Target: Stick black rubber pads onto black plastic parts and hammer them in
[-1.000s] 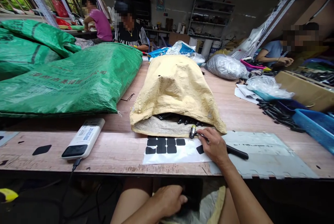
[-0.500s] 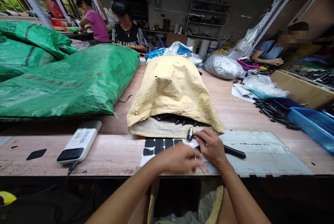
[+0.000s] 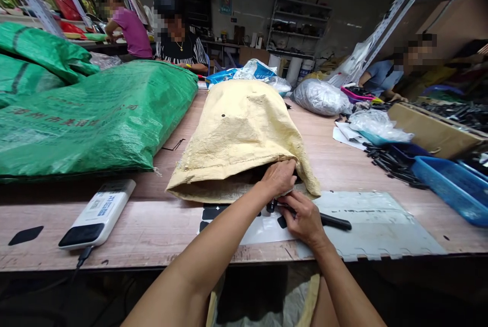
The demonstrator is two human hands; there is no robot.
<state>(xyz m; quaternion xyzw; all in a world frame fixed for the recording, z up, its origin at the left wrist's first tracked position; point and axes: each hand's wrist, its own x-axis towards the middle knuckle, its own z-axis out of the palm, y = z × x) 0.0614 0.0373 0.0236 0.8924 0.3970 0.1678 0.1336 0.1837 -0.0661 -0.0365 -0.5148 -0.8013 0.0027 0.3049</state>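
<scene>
My left hand (image 3: 280,177) is at the mouth of a pale yellow woven sack (image 3: 251,123), just under its raised rim. Its fingers curl down, and what they hold, if anything, is hidden. Right beside it, my right hand (image 3: 303,217) is closed around a small hammer (image 3: 336,221) lying low over the table. The hammer's black grip sticks out to the right, and its head shows left of my fingers. Beneath the hands lies a white sheet (image 3: 263,233) with black rounded-square pads. The sack's opening is dark inside.
A big green sack (image 3: 95,118) fills the left, with a white power bank (image 3: 97,215) on a cable before it. A grey mat (image 3: 381,223) lies to the right, near a blue bin (image 3: 450,184) and black parts (image 3: 392,164). Several people sit around. An open sack (image 3: 310,299) is below the table edge.
My left hand has moved forward from above the sheet to the sack's mouth, whose rim is now lifted on the right. My right hand keeps the hammer. The view has shifted slightly.
</scene>
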